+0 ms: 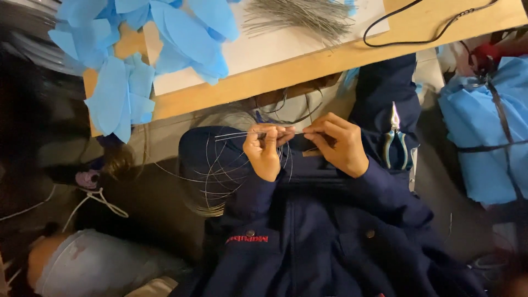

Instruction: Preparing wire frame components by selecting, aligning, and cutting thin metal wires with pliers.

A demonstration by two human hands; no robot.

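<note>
Your left hand (264,151) and right hand (336,144) meet over your lap, fingertips almost touching. Both are pinched shut on the same thin wire (242,134): your left thumb and fingers clamp it just left of the meeting point, and your right fingers close on it just beside them. From your left hand the straight ends of the wire stick out to the left, and below that hand the rest of it hangs in loose loops (220,176) that spread down and to the left over your dark blue jacket (308,242).

Just to the right of your right hand, a pair of pliers (396,144) with blue-green handles rests on your sleeve, tips pointing away from you. Beyond both hands lies the edge of a wooden table (308,69). On it, up and to the left of your left hand, sits a heap of blue paper pieces (137,60); straight ahead of your hands lies a bundle of straight grey wires (308,16). Well to the right of your right hand is a blue bag (484,126).
</note>
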